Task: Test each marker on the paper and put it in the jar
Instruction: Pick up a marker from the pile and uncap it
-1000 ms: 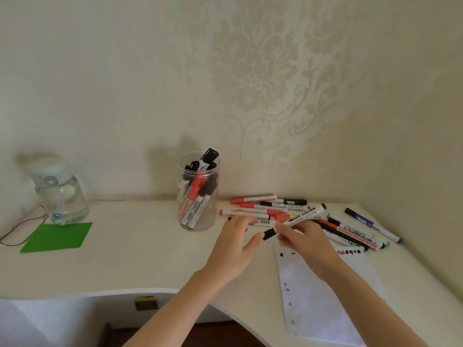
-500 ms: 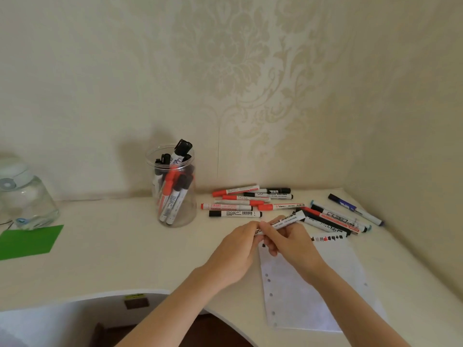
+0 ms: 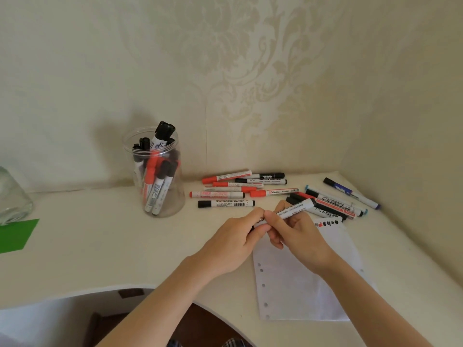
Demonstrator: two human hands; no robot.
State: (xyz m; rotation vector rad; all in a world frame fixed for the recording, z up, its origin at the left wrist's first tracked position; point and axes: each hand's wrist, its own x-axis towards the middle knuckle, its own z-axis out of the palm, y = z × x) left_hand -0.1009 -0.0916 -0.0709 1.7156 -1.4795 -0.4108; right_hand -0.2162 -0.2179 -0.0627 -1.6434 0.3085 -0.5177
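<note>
Since a second ago the left hand [image 3: 233,242] has closed in from open fingers to pinch the cap end of the marker [image 3: 294,209], while the right hand [image 3: 297,230] grips its barrel above the paper's [image 3: 300,284] far edge. Judgement: uncapping for the test stroke. Untested markers [image 3: 226,195] lie toward the worktop's [image 3: 100,241] far right corner; the jar [image 3: 156,171] stands by its far edge.

Both hands, left hand [image 3: 234,240] and right hand [image 3: 297,231], grip one marker [image 3: 294,209], apparently at its cap.
</note>
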